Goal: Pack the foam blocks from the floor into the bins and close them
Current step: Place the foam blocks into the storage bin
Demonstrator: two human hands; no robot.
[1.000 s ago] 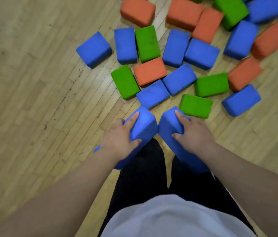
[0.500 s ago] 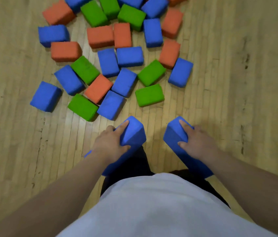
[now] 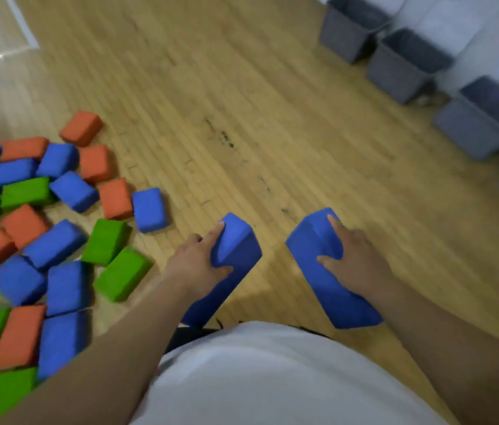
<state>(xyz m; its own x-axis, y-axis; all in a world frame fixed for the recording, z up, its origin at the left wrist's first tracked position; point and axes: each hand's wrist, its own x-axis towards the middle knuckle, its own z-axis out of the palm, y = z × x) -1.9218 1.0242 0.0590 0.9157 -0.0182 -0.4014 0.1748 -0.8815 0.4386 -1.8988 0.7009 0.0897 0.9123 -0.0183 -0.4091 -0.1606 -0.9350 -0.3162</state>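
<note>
A pile of foam blocks [image 3: 55, 245], blue, green and orange, lies on the wooden floor [image 3: 242, 118] on the left. Next comes the left hand [image 3: 194, 265]. It grips the first blue block [image 3: 237, 246], thumb on one side and fingers over the top, up off the floor. Close beside it but not touching, the right hand [image 3: 355, 262] grips the second blue block [image 3: 315, 253] the same way. Far on the right, gray bins [image 3: 395, 76] stand in a row with open tops, well apart from both hands.
</note>
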